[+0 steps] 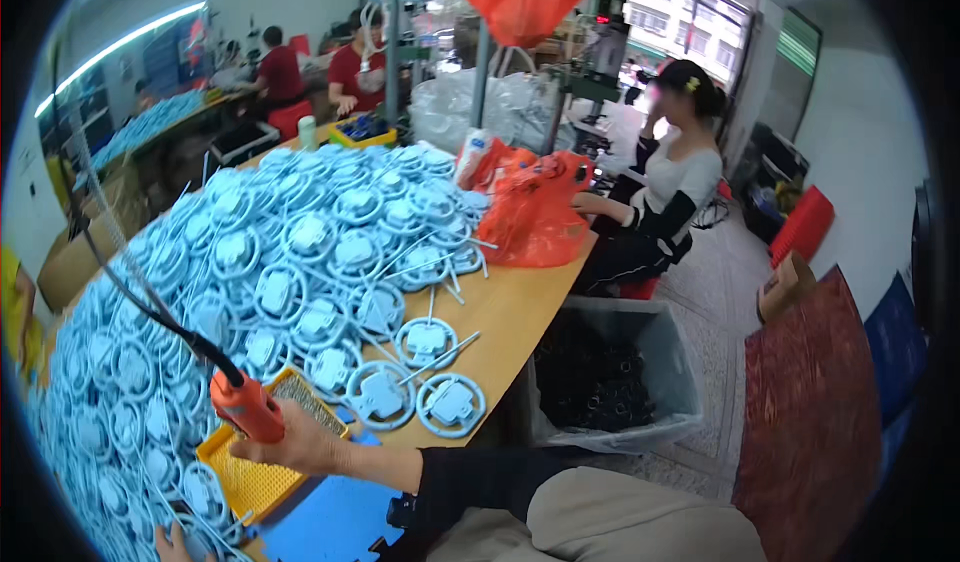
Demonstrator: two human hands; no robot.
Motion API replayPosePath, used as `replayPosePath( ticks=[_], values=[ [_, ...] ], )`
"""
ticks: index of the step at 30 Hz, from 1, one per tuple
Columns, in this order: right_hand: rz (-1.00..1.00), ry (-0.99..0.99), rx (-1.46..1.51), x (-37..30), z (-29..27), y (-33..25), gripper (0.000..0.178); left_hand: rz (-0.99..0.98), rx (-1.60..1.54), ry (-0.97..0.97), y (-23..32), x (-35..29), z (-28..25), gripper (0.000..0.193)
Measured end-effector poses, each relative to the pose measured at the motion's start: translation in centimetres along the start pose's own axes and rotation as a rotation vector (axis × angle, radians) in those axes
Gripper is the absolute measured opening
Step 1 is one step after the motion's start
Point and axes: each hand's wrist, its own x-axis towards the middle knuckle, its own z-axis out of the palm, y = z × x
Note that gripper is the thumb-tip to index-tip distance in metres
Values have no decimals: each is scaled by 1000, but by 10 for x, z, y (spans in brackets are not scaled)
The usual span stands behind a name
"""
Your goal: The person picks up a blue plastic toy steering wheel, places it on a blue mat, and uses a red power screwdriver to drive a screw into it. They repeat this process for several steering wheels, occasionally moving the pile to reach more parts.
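Note:
My right hand [305, 442] is closed around the orange electric screwdriver [247, 409], whose cord runs up to the left. Its tip is out of sight. Beneath that hand lies a yellow basket [240, 474], with small metal screws [308, 399] in its far part. At the lower left edge, my left hand [173, 544] shows only partly, fingers apart, beside the light-blue round plastic parts [205, 492]. Those ring-shaped parts with thin rods form a large heap on the table. Close to my right forearm is a blue mat [330, 522].
A single ring part [450, 405] lies near the table's [505, 307] right edge. Farther back is a red plastic bag [535, 207]. A grey bin [680, 362] of black parts stands on the floor to the right. A co-worker [680, 167] sits beyond; others work behind.

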Motion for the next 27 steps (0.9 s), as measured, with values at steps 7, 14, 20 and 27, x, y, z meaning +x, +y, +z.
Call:
replayPosePath(
  ticks=[7,14,20,27],
  values=[
    [52,-35,-12,-3,-28,-14,35,34,-66,153,-22,16,25,68],
    [36,-28,-11,-14,-34,-13,38,16,-64,249,72,-65,-25,60],
    [-129,-84,52,6,-35,18,41,203,-80,336,117,-110,40,60],
    [-51,21,172,29,-30,28,27,-238,-269,291,156,-92,75,63]
  ],
)
